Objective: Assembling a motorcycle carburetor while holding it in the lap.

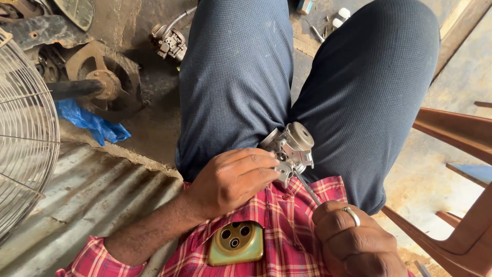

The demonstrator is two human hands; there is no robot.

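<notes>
Closest to the lens, a green phone [236,242] sits in the chest pocket of a red plaid shirt [287,220], its camera ring facing up. Just right of it, the right hand [353,241] is closed in a fist around the handle of a thin metal tool [306,188]; a ring shows on one finger. That tool's shaft slants up and left until its tip meets the underside of a small silver carburettor [291,147]. On the other side, the left hand [233,179] grips the carburettor's near-left edge, fingers curled over it and thumb tucked beneath. The part rests low in the lap, between the two thighs in dark blue trousers [241,77].

Farther out, a wire fan guard [23,133] fills the left edge above corrugated metal sheet [77,205]. Beyond lie a blue plastic bag [89,122], a rusty pulley wheel [105,82], and a second carburettor [169,42] on the dirty floor. A wooden chair frame [456,133] stands at right.
</notes>
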